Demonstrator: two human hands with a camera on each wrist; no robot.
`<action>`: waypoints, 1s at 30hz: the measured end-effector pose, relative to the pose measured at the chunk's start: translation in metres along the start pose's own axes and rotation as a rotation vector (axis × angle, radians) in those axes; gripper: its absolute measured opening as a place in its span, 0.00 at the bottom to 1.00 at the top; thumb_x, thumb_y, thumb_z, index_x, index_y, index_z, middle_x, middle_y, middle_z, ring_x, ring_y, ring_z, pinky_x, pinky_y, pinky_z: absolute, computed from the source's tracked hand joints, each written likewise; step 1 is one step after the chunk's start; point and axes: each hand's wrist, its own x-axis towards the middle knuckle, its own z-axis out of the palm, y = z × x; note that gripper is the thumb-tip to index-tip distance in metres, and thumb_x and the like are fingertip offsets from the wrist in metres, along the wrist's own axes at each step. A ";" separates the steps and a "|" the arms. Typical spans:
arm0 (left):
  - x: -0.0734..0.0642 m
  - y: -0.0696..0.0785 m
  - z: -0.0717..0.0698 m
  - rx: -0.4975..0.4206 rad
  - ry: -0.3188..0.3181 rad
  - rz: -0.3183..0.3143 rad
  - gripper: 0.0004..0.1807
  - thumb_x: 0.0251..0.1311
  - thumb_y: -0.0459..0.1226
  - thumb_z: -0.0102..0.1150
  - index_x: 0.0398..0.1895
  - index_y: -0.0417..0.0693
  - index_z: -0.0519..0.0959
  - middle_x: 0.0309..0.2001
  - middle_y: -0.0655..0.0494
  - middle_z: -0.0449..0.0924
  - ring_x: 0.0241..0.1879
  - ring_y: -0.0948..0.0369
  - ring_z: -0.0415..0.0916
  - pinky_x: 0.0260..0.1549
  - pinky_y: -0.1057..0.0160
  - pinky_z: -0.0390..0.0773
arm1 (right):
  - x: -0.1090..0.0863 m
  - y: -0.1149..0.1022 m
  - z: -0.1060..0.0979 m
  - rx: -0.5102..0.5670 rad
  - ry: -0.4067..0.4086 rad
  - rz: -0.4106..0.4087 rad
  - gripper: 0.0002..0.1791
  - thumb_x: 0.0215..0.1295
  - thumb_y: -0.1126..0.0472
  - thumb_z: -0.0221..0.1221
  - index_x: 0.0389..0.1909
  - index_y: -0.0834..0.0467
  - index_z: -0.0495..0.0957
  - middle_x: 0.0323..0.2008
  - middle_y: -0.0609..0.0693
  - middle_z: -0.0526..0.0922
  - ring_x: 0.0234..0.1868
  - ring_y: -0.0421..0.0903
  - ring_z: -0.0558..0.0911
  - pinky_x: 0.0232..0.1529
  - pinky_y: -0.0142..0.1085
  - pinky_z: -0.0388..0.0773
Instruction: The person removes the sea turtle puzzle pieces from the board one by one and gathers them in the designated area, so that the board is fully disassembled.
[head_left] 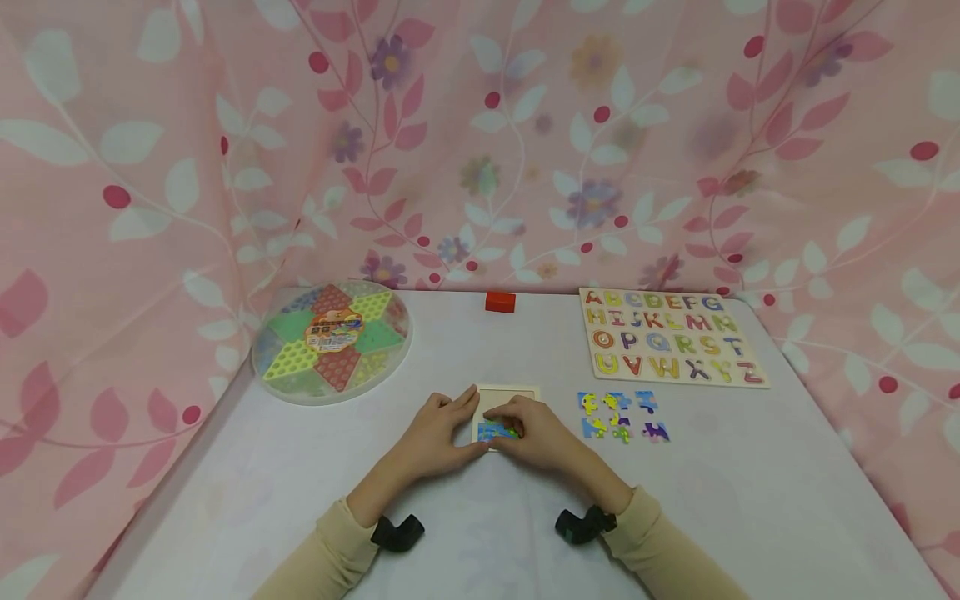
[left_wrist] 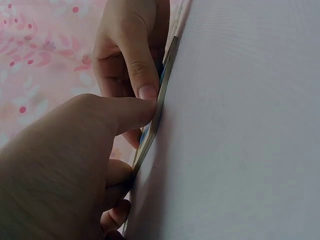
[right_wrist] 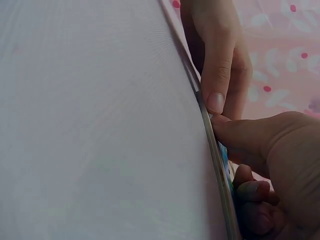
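Note:
A small wooden puzzle tray (head_left: pixel 508 388) lies before me, with blue jigsaw pieces (head_left: pixel 486 431) in its near part and bare wood behind them. My left hand (head_left: pixel 433 435) holds the tray at its left side, the thumb at the near edge and the fingers along the left edge. Over the pieces bends my right hand (head_left: pixel 542 433), its thumb at the near edge beside the left thumb. In the right wrist view the right hand's fingers (right_wrist: pixel 255 192) are curled close to the tray's face. Whether they pinch a piece is hidden.
Several loose jigsaw pieces (head_left: pixel 621 415) lie right of the tray. Behind them is a wooden alphabet board (head_left: pixel 678 379). A round star-patterned game board (head_left: pixel 333 340) stands at the back left, and a red block (head_left: pixel 500 302) at the table's far edge.

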 end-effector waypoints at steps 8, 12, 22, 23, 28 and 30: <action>-0.001 0.000 0.000 -0.034 -0.006 -0.007 0.45 0.65 0.56 0.70 0.79 0.43 0.68 0.81 0.52 0.63 0.57 0.50 0.69 0.58 0.47 0.73 | -0.002 -0.001 0.000 0.069 0.011 0.014 0.21 0.64 0.57 0.76 0.56 0.55 0.83 0.35 0.46 0.78 0.28 0.35 0.69 0.31 0.30 0.68; 0.000 0.000 0.000 -0.034 -0.010 -0.011 0.46 0.64 0.56 0.71 0.79 0.42 0.68 0.81 0.53 0.63 0.57 0.51 0.68 0.57 0.47 0.74 | -0.002 -0.001 -0.003 0.093 -0.006 0.012 0.23 0.62 0.57 0.77 0.56 0.53 0.82 0.35 0.45 0.79 0.26 0.35 0.69 0.31 0.30 0.68; 0.001 0.001 -0.003 -0.019 -0.012 -0.014 0.47 0.64 0.57 0.70 0.79 0.42 0.68 0.81 0.53 0.63 0.57 0.51 0.69 0.57 0.48 0.73 | -0.001 0.000 -0.005 0.096 0.011 -0.001 0.22 0.62 0.56 0.78 0.53 0.51 0.80 0.34 0.44 0.80 0.25 0.35 0.71 0.29 0.29 0.69; 0.001 0.001 -0.004 -0.019 -0.011 -0.009 0.47 0.64 0.57 0.70 0.79 0.42 0.68 0.81 0.52 0.63 0.57 0.52 0.69 0.56 0.49 0.74 | -0.001 -0.001 -0.005 0.101 0.012 0.003 0.22 0.61 0.56 0.78 0.53 0.51 0.79 0.34 0.44 0.81 0.25 0.35 0.71 0.29 0.29 0.68; 0.001 0.000 -0.002 -0.008 -0.002 0.014 0.48 0.64 0.59 0.70 0.79 0.41 0.68 0.81 0.50 0.63 0.56 0.52 0.69 0.54 0.51 0.74 | -0.002 0.002 -0.004 0.115 0.020 -0.006 0.22 0.61 0.57 0.78 0.51 0.51 0.78 0.35 0.46 0.82 0.25 0.35 0.71 0.28 0.28 0.68; 0.001 0.000 -0.002 -0.004 -0.001 0.016 0.47 0.64 0.59 0.69 0.79 0.41 0.68 0.81 0.50 0.63 0.56 0.52 0.70 0.54 0.51 0.73 | -0.002 0.002 -0.003 0.110 0.030 -0.014 0.22 0.61 0.57 0.78 0.52 0.51 0.79 0.36 0.46 0.82 0.24 0.35 0.71 0.28 0.29 0.68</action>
